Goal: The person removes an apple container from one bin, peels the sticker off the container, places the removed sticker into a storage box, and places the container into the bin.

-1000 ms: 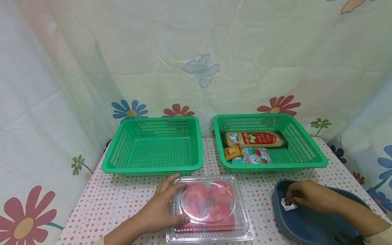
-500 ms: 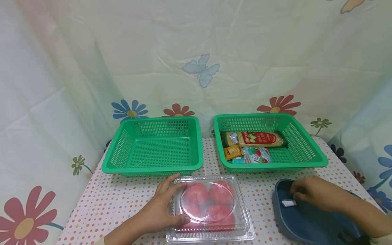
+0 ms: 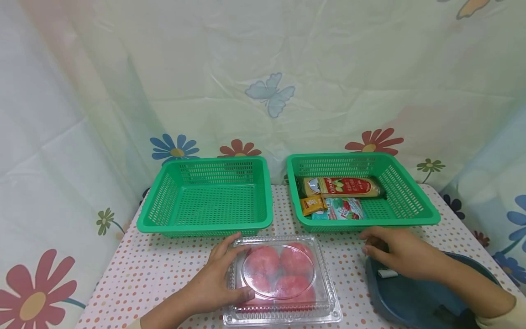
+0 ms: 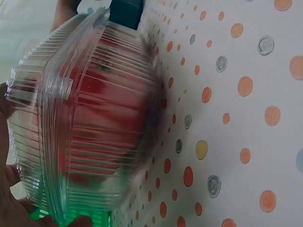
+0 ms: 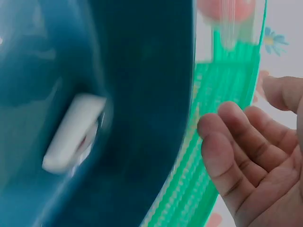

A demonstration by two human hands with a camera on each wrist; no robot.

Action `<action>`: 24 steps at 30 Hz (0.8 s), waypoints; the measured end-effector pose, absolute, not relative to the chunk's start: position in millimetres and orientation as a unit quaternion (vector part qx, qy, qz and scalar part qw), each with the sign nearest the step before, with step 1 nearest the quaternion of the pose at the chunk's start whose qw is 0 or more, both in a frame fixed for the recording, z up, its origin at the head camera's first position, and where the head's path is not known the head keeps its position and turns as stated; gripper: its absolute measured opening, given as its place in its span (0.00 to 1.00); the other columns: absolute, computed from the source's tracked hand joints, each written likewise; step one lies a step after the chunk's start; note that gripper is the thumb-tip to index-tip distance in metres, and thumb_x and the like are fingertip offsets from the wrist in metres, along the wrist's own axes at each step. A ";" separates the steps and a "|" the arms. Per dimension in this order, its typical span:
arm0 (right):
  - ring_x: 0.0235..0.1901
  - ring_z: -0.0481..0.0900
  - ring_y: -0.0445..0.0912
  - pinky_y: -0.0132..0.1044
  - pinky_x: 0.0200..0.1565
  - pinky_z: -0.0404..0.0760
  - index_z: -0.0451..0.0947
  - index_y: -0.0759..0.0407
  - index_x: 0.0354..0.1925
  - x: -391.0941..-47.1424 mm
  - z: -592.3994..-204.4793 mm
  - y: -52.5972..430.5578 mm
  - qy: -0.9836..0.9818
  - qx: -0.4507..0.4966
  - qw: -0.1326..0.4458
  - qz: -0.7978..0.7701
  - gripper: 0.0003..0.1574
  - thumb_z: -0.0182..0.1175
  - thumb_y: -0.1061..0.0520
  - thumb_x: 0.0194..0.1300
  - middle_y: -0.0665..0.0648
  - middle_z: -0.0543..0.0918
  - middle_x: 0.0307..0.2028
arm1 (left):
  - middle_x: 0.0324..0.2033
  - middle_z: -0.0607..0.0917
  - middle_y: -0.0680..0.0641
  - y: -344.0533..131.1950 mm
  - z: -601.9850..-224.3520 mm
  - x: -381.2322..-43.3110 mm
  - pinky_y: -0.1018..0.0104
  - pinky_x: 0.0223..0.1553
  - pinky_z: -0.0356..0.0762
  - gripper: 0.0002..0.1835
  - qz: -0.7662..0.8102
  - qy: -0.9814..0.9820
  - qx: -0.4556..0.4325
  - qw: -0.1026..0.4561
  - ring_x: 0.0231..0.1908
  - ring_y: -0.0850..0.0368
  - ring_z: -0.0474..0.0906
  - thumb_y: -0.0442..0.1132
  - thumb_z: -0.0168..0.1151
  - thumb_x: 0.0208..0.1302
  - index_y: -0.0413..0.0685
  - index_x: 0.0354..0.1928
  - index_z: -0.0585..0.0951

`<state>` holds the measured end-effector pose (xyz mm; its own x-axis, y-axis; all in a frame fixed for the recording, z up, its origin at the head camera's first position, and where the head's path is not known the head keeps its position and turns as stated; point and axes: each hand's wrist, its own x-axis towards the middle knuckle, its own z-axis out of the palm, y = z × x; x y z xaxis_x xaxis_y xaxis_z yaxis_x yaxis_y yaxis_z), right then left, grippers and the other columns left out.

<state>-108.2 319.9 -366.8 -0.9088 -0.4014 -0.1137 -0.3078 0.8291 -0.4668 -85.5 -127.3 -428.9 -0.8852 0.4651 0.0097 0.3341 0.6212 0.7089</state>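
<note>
My left hand rests on the left side of a clear plastic clamshell box that holds several round red fruits. Its thumb and forefinger lie spread over the lid. In the left wrist view the box shows side-on, fingertips at its rim. My right hand, empty with loosely bent fingers, hovers over the far left rim of a blue basin. Inside that basin lies a small white piece, seen larger in the right wrist view as a white block-like piece with a reddish mark.
Behind the box stand two green plastic baskets. The left basket shows a bare floor; the right basket holds a pasta packet, an orange packet and a fruit-printed packet. A dotted cloth covers the table.
My right hand has come away from the small white piece, leaving it in the basin, and risen left and forward over the rim. The left hand and box have not moved.
</note>
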 end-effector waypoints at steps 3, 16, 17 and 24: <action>0.39 0.81 0.37 0.33 0.33 0.82 0.78 0.58 0.58 -105.4 -366.7 302.6 0.942 -0.195 0.118 -0.248 0.26 0.64 0.43 0.72 0.43 0.83 0.40 | 0.80 0.47 0.57 -127.6 -429.8 -84.7 0.26 0.55 0.71 0.50 0.378 0.895 0.221 0.084 0.77 0.39 0.46 0.65 0.77 0.49 0.71 0.75 0.66; 0.40 0.79 0.36 0.35 0.35 0.80 0.66 0.59 0.70 -102.7 -378.9 260.7 0.908 -0.222 0.178 -0.307 0.41 0.59 0.35 0.73 0.43 0.81 0.42 | 0.79 0.48 0.33 -133.1 -436.5 -78.5 0.21 0.53 0.68 0.66 0.423 0.884 0.164 0.113 0.67 0.21 0.63 0.68 0.74 0.52 0.66 0.82 0.39; 0.40 0.79 0.36 0.35 0.35 0.80 0.65 0.59 0.71 -102.4 -379.8 259.6 0.907 -0.222 0.181 -0.309 0.42 0.59 0.35 0.73 0.43 0.81 0.42 | 0.77 0.51 0.30 -133.9 -437.2 -78.5 0.23 0.54 0.69 0.67 0.433 0.879 0.156 0.122 0.66 0.23 0.64 0.67 0.73 0.53 0.62 0.82 0.37; 0.38 0.79 0.36 0.36 0.35 0.79 0.63 0.57 0.72 -100.8 -383.6 257.3 0.899 -0.237 0.183 -0.318 0.41 0.59 0.37 0.73 0.40 0.82 0.41 | 0.57 0.78 0.36 -137.7 -441.9 -83.7 0.48 0.50 0.82 0.53 0.486 0.848 0.120 0.172 0.53 0.45 0.79 0.60 0.70 0.63 0.32 0.74 0.55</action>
<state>-100.8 257.3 -383.6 -0.8204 -0.5434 -0.1780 -0.3105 0.6848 -0.6593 -83.7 -137.7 -441.9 -0.9125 0.3699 -0.1749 0.0360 0.4983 0.8662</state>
